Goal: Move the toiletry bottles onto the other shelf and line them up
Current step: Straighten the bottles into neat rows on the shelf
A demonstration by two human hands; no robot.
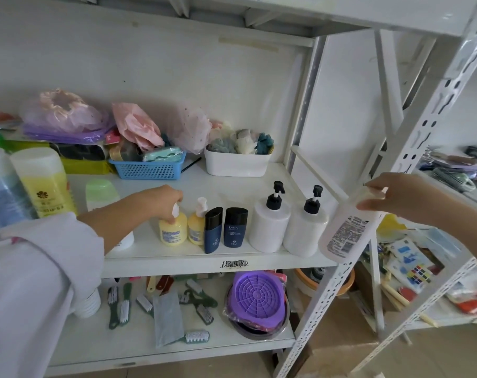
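Note:
On the white shelf (232,184) a row stands near the front edge: two small yellow pump bottles (172,231) (196,230), two dark blue tubes (212,230) (235,227), and two white pump bottles (268,225) (304,230). My left hand (165,199) grips the pump top of the leftmost yellow bottle. My right hand (395,196) holds a tall white labelled bottle (343,233) by its cap, tilted, in front of the shelf's right post. A white bottle (124,241) is partly hidden behind my left arm.
At the back stand a blue basket (150,169) and a white tub of sponges (237,165), with pink and purple bags behind. Large yellow and blue bottles (47,181) stand at left. The lower shelf holds brushes and a purple bowl (258,296). The perforated post (412,148) rises at right.

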